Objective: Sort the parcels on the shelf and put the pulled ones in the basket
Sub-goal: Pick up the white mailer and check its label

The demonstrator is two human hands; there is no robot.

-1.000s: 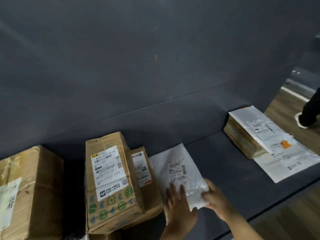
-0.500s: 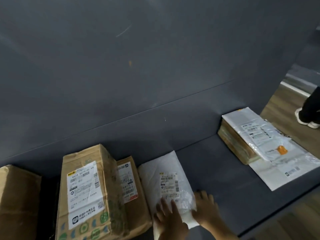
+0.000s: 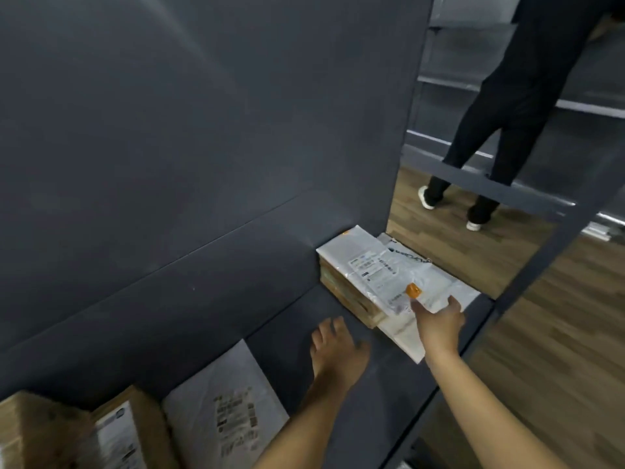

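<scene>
R hand [image 3: 438, 321] reaching w/ fingers spread onto the white mailer [image 3: 382, 272] topping the stack at shelf [image 3: 270, 319] end — prob. to pull it; L hand [image 3: 336, 350] hovering open, empty, nearby.

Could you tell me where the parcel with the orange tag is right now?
In the head view it lies right of centre, atop a cardboard box at the shelf's right end, under the right hand.

1. A bagged parcel [image 3: 368, 265] lies on a box [image 3: 345, 297] at the shelf's [image 3: 287, 319] right end.
2. A flat mailer [image 3: 436, 282] lies right of that box.
3. Another mailer [image 3: 223, 411] lies far left, beside two boxes [image 3: 132, 431].
</scene>
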